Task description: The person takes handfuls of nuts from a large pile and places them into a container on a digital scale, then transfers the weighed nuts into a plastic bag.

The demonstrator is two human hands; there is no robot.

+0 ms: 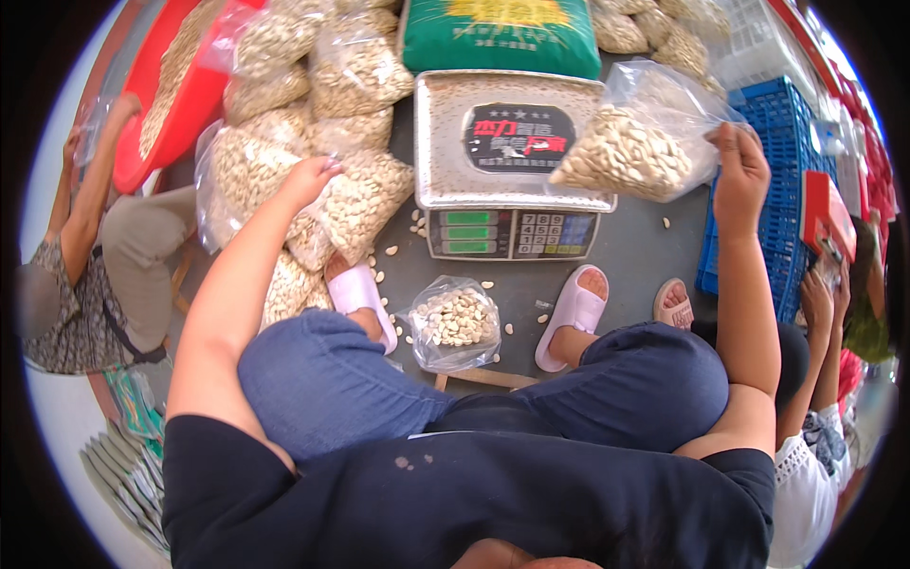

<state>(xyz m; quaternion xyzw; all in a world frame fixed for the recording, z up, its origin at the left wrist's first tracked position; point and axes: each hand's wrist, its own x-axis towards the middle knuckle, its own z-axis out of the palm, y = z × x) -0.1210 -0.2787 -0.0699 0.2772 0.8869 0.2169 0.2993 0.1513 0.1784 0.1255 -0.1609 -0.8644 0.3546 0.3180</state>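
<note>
My right hand [743, 167] pinches the upper edge of a clear plastic bag [633, 153] part-filled with pale seeds or beans. This bag lies tilted over the right side of the metal pan [444, 135] of a digital scale [512, 235]. At the left, my left hand [309, 183] is over a heap of similar filled bags [249, 171], its fingertips close together near one bag [362, 206]. Whether plastic is caught between those fingertips is not clear. A smaller open bag of seeds [455, 320] sits on the floor between my feet.
Loose seeds [391, 250] dot the grey floor. A green sack [498, 43] lies behind the scale. Blue crates [761, 192] stand at the right, a red tub [135, 160] of grain-like material at the upper left. Other people's hands work at the left [124, 110] and right [817, 299].
</note>
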